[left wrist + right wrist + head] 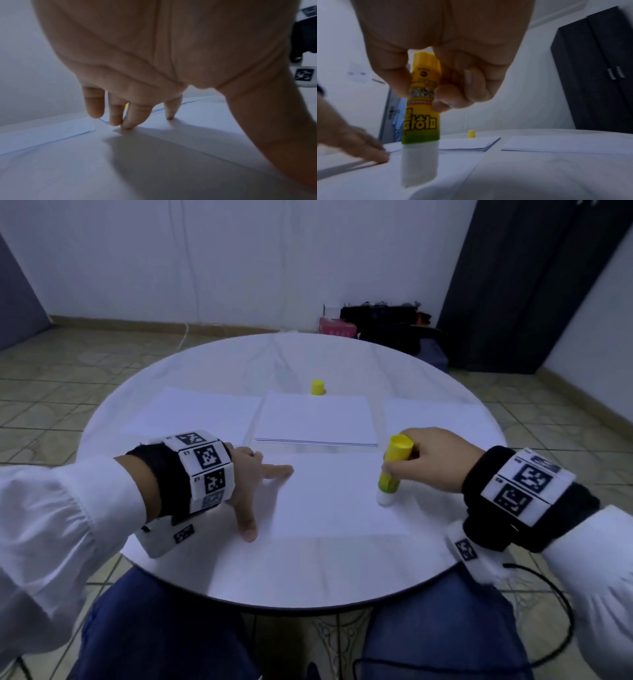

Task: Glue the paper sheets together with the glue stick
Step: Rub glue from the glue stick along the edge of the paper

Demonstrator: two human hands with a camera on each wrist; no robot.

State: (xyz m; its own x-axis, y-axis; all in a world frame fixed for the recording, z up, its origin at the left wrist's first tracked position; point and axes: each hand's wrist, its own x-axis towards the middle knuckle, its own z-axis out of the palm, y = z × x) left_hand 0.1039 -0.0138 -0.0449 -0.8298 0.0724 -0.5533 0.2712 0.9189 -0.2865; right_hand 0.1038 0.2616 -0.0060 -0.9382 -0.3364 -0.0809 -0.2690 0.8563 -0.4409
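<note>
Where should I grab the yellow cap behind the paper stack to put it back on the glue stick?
Pinch the yellow cap by its side walls, coming from above. It stands upright on the table, apart from the paper stack, so both sides look free. It tapers slightly upward, so grip low. The left hand is the free one; the right hand holds the glue stick.

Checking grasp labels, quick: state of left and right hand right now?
Left hand: open, fingers spread, pressing the near paper sheet.
Right hand: closed around the glue stick, tip down on that sheet.
</note>
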